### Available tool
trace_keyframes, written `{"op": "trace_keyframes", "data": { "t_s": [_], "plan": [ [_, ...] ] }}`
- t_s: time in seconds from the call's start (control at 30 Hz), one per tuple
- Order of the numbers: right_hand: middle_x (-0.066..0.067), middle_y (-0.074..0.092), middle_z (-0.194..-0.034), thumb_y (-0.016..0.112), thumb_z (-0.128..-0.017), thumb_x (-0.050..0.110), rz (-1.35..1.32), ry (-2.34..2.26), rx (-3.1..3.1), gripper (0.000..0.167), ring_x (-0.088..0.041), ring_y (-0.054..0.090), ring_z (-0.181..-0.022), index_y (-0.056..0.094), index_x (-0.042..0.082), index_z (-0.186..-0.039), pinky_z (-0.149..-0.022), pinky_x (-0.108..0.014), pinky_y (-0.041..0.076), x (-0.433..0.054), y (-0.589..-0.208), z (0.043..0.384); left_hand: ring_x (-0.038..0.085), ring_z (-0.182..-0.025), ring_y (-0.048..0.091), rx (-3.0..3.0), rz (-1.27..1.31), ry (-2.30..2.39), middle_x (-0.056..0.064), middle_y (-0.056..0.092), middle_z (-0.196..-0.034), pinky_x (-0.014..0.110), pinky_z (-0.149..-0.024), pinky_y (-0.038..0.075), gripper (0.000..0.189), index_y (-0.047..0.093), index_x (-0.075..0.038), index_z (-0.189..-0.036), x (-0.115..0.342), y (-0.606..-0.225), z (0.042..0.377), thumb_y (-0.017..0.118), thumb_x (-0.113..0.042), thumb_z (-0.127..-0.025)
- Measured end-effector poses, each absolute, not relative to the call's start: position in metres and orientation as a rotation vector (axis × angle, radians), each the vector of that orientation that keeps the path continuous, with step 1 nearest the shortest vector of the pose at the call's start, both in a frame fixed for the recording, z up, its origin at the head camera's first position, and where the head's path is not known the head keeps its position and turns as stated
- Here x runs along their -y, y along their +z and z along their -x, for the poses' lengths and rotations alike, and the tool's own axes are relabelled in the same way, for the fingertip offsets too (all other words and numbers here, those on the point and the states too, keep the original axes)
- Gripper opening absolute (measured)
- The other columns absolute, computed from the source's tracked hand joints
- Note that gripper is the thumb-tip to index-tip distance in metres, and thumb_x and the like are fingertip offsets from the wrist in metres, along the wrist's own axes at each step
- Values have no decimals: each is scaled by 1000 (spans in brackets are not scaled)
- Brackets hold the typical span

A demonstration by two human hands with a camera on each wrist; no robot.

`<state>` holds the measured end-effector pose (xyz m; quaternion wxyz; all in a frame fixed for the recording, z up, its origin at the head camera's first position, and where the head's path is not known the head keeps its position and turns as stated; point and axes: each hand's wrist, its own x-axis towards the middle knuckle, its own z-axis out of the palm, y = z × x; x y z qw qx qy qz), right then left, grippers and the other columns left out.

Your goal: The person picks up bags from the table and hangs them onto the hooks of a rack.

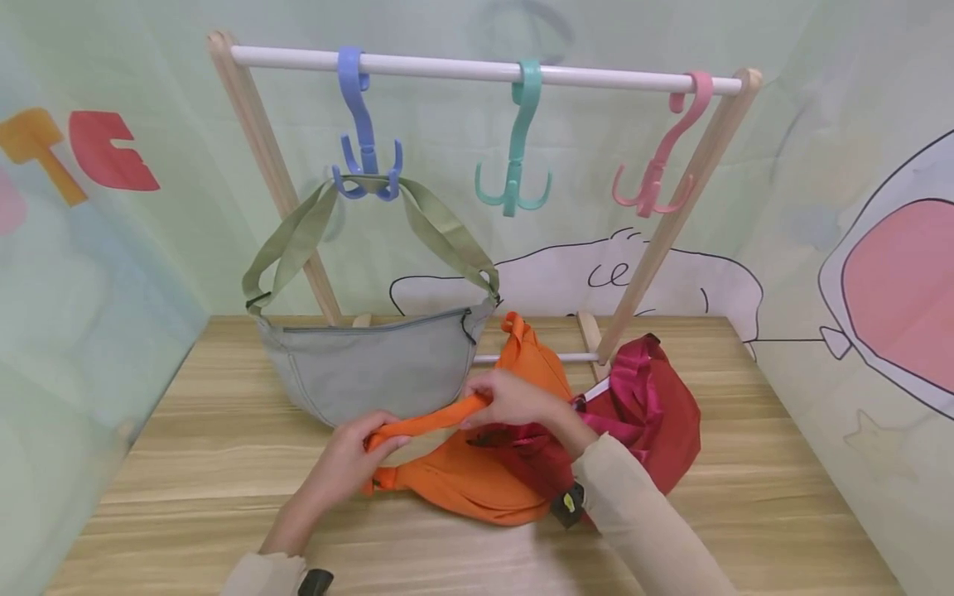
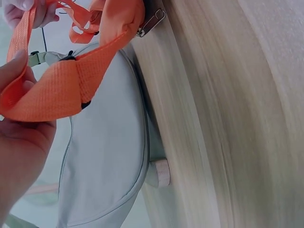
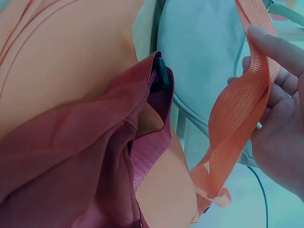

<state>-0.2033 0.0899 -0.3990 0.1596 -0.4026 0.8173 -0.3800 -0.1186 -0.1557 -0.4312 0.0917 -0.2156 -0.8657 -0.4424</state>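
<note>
Fingers and thumb of the left hand are pinching one end of a wide orange strap, and the right hand has the other end pinched the same way, so the stretch between them runs pretty much straight. From the right wrist you can see thumb and fingers on opposite sides of the webbing, which is a bit folded and twisted lower down. Left wrist view shows the strap looping round by the left thumb.

Strap belongs to an orange bag that's slumped on the wooden table, just under and past the hands, kinda floppy. Part of a dark red bag is lying over it on the right, all bunched up with a shiny strap, and the right forearm crosses above that one. Can't tell how much of the orange bag is hidden under there.

Behind all this there's a rack with a white bar and slanted wooden legs. Three hooks on it: blue on the left, green in the middle, pink on the right. A grey bag hangs off the blue one by its pale green strap, zip facing up; can't tell if its bottom touches the table. Green and pink are bare. Oh, and the backdrop has a printed pink balloon over on the right.
</note>
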Motion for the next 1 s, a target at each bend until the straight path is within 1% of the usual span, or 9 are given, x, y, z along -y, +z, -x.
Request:
{"op": "trace_keyframes", "data": {
  "t_s": [0.17,0.3,0.53,0.7,0.77,0.8,1.0],
  "plan": [
    [8,50,-70,76,-72,7,1107,-1097,-2348,21,-5,45,-67,57,9,-82,-63,-20,38,-92,-398,205,3,-56,41,2571,634,-1303,-10,48,-67,22,-50,39,7,63,-10,-86,158,-429,119,68,-10,-81],
    [6,54,-76,75,-71,1,1099,-1115,-2362,23,-7,48,-72,59,8,-87,-68,-22,42,-92,-398,205,3,-55,40,2550,645,-1294,-10,46,-66,22,-49,38,7,63,-10,-86,159,-428,120,68,-9,-81],
    [6,52,-73,70,-71,-4,1101,-1141,-2384,22,-8,46,-68,58,9,-84,-62,-21,40,-93,-398,204,4,-58,43,2546,643,-1273,-10,49,-68,22,-52,39,8,63,-10,-86,161,-427,121,69,-9,-80],
    [7,49,-68,68,-69,-4,1134,-1171,-2402,21,-7,43,-64,56,8,-82,-59,-20,36,-94,-398,205,3,-57,42,2520,657,-1301,-10,49,-68,22,-50,39,8,63,-9,-86,161,-426,121,68,-7,-80],
    [8,47,-67,67,-68,-4,1156,-1185,-2407,21,-6,42,-64,56,8,-81,-58,-19,35,-95,-399,206,3,-57,42,2508,667,-1306,-10,49,-68,22,-50,39,9,63,-9,-86,162,-426,122,68,-7,-80],
    [6,47,-67,66,-68,-6,1161,-1186,-2408,21,-7,42,-64,56,7,-80,-58,-19,34,-95,-393,203,3,-57,43,2503,674,-1303,-11,49,-68,22,-51,39,9,63,-9,-86,162,-426,122,68,-7,-80],
    [6,47,-66,64,-67,-7,1143,-1178,-2410,22,-8,42,-64,55,6,-82,-59,-20,34,-98,-392,202,4,-58,43,2501,685,-1299,-11,49,-68,22,-51,39,9,63,-9,-86,162,-427,122,68,-6,-80]
  ]
}}
